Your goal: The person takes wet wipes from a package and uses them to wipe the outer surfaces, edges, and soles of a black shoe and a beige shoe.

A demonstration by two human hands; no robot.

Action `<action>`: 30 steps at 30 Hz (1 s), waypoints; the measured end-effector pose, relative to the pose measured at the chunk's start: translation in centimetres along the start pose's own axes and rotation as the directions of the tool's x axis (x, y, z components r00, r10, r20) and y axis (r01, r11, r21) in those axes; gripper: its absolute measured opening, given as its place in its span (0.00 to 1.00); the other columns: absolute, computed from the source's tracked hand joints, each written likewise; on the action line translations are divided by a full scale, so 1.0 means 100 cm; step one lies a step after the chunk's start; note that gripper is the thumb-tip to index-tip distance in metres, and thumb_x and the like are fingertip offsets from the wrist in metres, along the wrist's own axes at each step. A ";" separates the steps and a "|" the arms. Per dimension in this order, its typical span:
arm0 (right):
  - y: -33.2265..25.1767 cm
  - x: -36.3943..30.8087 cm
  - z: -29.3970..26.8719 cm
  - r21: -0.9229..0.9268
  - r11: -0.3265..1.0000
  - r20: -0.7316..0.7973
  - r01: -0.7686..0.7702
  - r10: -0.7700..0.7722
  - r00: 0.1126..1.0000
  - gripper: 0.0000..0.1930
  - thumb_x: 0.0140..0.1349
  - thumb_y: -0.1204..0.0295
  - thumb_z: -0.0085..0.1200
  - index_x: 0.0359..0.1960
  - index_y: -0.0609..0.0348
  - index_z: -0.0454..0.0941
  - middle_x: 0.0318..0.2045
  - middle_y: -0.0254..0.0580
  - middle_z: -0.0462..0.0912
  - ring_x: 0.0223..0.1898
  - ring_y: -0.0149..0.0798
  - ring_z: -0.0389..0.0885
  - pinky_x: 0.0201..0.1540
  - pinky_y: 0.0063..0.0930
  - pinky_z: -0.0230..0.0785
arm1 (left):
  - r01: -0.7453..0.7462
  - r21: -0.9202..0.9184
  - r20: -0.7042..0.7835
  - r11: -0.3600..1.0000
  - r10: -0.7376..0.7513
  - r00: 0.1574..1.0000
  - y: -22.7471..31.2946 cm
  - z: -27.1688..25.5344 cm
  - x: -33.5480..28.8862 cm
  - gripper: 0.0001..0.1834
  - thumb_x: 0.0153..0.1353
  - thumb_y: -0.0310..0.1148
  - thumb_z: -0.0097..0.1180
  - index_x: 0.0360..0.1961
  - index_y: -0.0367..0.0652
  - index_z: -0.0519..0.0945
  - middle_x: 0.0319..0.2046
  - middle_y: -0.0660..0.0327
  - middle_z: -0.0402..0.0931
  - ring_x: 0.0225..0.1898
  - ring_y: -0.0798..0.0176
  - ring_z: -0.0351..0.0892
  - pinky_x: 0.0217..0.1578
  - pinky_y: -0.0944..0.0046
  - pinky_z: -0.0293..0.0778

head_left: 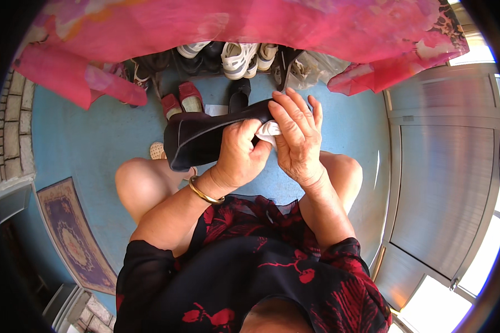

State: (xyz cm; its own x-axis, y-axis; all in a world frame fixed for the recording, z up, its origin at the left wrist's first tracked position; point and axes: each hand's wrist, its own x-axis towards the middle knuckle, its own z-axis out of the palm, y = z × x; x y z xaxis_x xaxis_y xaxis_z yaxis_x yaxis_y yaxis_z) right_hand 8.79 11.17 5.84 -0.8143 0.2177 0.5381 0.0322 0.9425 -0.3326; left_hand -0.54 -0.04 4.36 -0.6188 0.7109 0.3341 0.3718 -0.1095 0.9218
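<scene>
A black slip-on shoe (186,132) is held up in front of me, its heel end and dark opening toward the left. My left hand (240,152) grips the shoe's side near the middle, with the thumb toward a white cloth (269,131). My right hand (297,136) presses that bunched cloth against the toe end, fingers stretched along the shoe. Part of the cloth is hidden between the two hands. Beyond the held shoe, another black shoe (239,95) stands on the blue floor.
A pair of red shoes (190,97) stands on the floor ahead. White sneakers (236,58) and other shoes sit beneath a pink cloth (250,25), with a clear plastic bag (311,69) beside them. A patterned mat (76,236) lies left; a metal door (441,188) is right.
</scene>
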 end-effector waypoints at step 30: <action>0.008 -0.002 -0.006 0.048 0.971 0.275 -0.234 0.213 0.938 0.19 0.60 0.71 0.44 0.54 0.57 0.70 0.56 0.40 0.72 0.64 0.41 0.58 0.66 0.39 0.35 | -0.129 0.269 0.451 0.955 -0.007 0.892 -0.038 -0.004 -0.040 0.26 0.55 0.40 0.60 0.52 0.41 0.68 0.46 0.61 0.72 0.48 0.68 0.72 0.47 0.66 0.71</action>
State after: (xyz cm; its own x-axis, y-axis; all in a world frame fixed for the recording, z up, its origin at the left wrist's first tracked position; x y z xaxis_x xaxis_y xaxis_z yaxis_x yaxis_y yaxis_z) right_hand 9.28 12.00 5.93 -0.9159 0.3352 0.2210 0.1946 0.8520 -0.4860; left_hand 0.31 -2.75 -0.37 -0.2428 0.9486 0.2032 0.6206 -0.0091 0.7841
